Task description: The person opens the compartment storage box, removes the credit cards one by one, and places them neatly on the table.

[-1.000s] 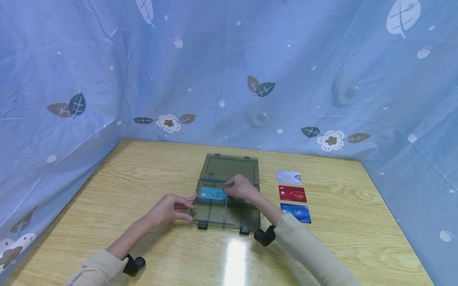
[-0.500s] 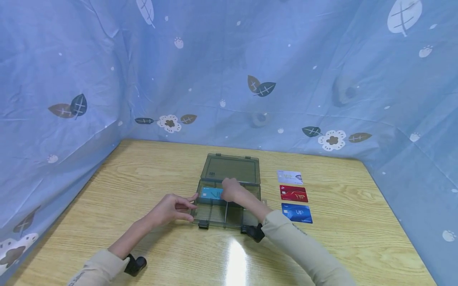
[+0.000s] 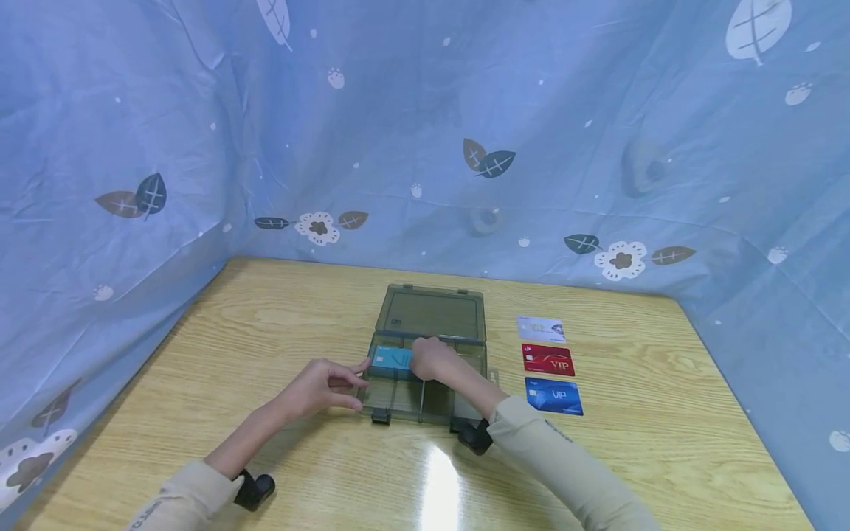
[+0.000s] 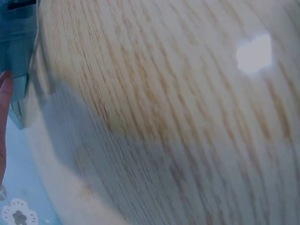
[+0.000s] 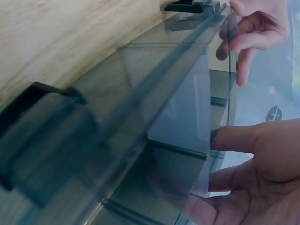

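A smoky transparent divided box [image 3: 405,413] lies with its lid [image 3: 434,313] folded back. A light-blue VIP card [image 3: 390,358] is over the rear left compartment. My right hand [image 3: 432,359] pinches its right end and covers part of the lettering. In the right wrist view, the card's pale back [image 5: 180,105] stands between the dividers, with my right thumb and fingers at its edge. My left hand [image 3: 327,385] rests extended fingers and thumb against the box's left side; in the left wrist view only one finger [image 4: 4,101] shows, touching the wall.
To the right of the box, three cards lie in a column on the wooden table [image 3: 637,428]: a white one [image 3: 541,329], a red one [image 3: 547,360] and a dark-blue one [image 3: 554,396]. Blue patterned cloth [image 3: 412,110] hangs around the table's back and sides.
From one second ago, my right hand has shifted left and turned over the card's right end, hiding more of it. My left hand has stayed at the box's left side.
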Available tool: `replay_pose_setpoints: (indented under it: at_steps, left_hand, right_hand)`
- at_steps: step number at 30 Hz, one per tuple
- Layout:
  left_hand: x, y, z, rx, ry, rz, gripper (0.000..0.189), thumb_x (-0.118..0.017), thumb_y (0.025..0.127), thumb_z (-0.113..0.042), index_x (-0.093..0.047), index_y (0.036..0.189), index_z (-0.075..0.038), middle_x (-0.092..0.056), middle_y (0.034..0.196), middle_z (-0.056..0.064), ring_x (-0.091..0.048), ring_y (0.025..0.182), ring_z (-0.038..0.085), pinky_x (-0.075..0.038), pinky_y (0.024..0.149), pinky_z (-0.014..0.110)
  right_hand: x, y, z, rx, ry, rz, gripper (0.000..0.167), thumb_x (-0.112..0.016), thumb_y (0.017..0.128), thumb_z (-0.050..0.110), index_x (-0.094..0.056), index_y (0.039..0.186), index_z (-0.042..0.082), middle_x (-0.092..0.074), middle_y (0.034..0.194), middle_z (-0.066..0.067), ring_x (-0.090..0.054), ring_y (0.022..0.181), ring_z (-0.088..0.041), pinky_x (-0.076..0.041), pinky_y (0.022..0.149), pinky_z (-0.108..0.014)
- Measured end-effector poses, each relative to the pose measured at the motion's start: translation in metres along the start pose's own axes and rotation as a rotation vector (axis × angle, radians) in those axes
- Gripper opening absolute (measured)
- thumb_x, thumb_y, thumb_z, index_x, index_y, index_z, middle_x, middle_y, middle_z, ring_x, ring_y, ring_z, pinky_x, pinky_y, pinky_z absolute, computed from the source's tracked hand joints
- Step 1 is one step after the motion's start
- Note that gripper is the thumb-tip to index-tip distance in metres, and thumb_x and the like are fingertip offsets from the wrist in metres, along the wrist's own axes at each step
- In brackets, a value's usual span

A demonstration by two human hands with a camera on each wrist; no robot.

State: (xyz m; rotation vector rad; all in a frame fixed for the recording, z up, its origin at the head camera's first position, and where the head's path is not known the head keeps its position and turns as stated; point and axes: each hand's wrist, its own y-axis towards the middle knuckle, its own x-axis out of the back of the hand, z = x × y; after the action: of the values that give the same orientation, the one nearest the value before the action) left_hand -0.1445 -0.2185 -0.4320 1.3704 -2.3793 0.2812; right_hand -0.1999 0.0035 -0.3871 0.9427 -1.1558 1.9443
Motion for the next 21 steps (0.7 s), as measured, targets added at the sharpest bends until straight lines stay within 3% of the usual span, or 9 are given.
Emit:
replay_pose_setpoints:
  at_steps: [3,5,6,10,13,15,17,19,21]
  left_hand:
    - [0.0,0.001,0.0,0.0,-0.006,0.003,0.033,-0.079,0.075,-0.009,-0.07,0.102,0.008,-0.046,0.134,0.03,-0.056,0.115,0.037,-0.056,0.085,0.03]
    - [0.0,0.0,0.0,0.005,-0.011,0.002,0.033,-0.079,0.075,-0.009,-0.07,0.102,0.008,-0.046,0.134,0.03,-0.056,0.115,0.037,-0.055,0.086,0.029]
    - [0.0,0.0,0.001,0.003,-0.008,0.002,0.033,-0.079,0.075,-0.009,-0.07,0.102,0.008,-0.046,0.133,0.03,-0.056,0.114,0.037,-0.056,0.085,0.029]
    - [0.001,-0.001,0.002,-0.015,-0.004,0.0,0.036,-0.08,0.075,-0.013,-0.07,0.102,0.008,-0.045,0.133,0.031,-0.058,0.112,0.035,-0.056,0.085,0.029]
    - [0.002,-0.001,0.004,-0.044,0.014,0.0,0.037,-0.08,0.075,-0.015,-0.07,0.102,0.008,-0.044,0.133,0.032,-0.059,0.112,0.033,-0.056,0.083,0.029]
    - [0.002,-0.001,0.004,-0.04,0.012,0.0,0.037,-0.08,0.075,-0.014,-0.07,0.102,0.008,-0.045,0.133,0.031,-0.059,0.112,0.032,-0.056,0.083,0.028]
    - [0.002,-0.001,0.003,-0.024,0.004,-0.001,0.035,-0.08,0.075,-0.013,-0.07,0.102,0.007,-0.046,0.133,0.03,-0.058,0.114,0.033,-0.056,0.083,0.028]
    - [0.001,0.0,0.002,0.0,-0.014,-0.001,0.034,-0.08,0.075,-0.011,-0.07,0.103,0.007,-0.047,0.133,0.029,-0.055,0.117,0.035,-0.056,0.085,0.029]
    - [0.001,0.0,0.001,0.011,-0.026,0.001,0.033,-0.079,0.075,-0.008,-0.07,0.103,0.008,-0.048,0.133,0.029,-0.053,0.118,0.037,-0.055,0.086,0.031]
  right_hand:
    - [0.001,0.003,-0.001,-0.006,-0.014,0.031,0.05,-0.048,0.101,0.014,-0.032,0.054,0.014,-0.017,0.046,0.003,-0.01,0.042,-0.009,-0.012,0.042,-0.024]
    - [0.001,0.003,-0.002,0.0,-0.012,0.031,0.048,-0.05,0.101,0.016,-0.039,0.055,0.013,-0.018,0.046,0.003,-0.011,0.041,-0.009,-0.013,0.041,-0.023]
    - [0.002,0.002,-0.002,0.008,-0.006,0.023,0.042,-0.051,0.101,0.016,-0.048,0.059,0.008,-0.021,0.047,0.003,-0.013,0.04,-0.008,-0.015,0.041,-0.023]
    - [0.004,-0.005,-0.002,0.041,0.03,-0.045,0.027,-0.055,0.099,0.017,-0.059,0.078,0.0,-0.034,0.053,-0.002,-0.022,0.041,-0.01,-0.023,0.041,-0.024]
    - [0.006,-0.012,0.0,0.064,0.023,-0.112,0.026,-0.058,0.098,0.017,-0.058,0.076,0.002,-0.057,0.078,-0.013,-0.044,0.05,-0.016,-0.032,0.045,-0.026]
    - [0.007,-0.015,0.001,0.075,0.009,-0.161,0.023,-0.06,0.096,0.015,-0.059,0.078,0.001,-0.058,0.104,-0.023,-0.055,0.064,-0.024,-0.04,0.047,-0.029]
    - [0.007,-0.017,0.0,0.094,0.008,-0.215,0.02,-0.06,0.096,0.01,-0.061,0.079,0.001,-0.051,0.119,-0.03,-0.057,0.075,-0.028,-0.044,0.049,-0.031]
    - [0.007,-0.017,-0.001,0.121,0.02,-0.255,0.017,-0.058,0.095,0.006,-0.062,0.08,-0.001,-0.052,0.111,-0.026,-0.051,0.072,-0.025,-0.044,0.051,-0.03]
    - [0.008,-0.014,-0.004,0.15,0.055,-0.251,0.017,-0.054,0.096,0.001,-0.061,0.082,-0.002,-0.054,0.087,-0.018,-0.045,0.064,-0.02,-0.039,0.048,-0.028]
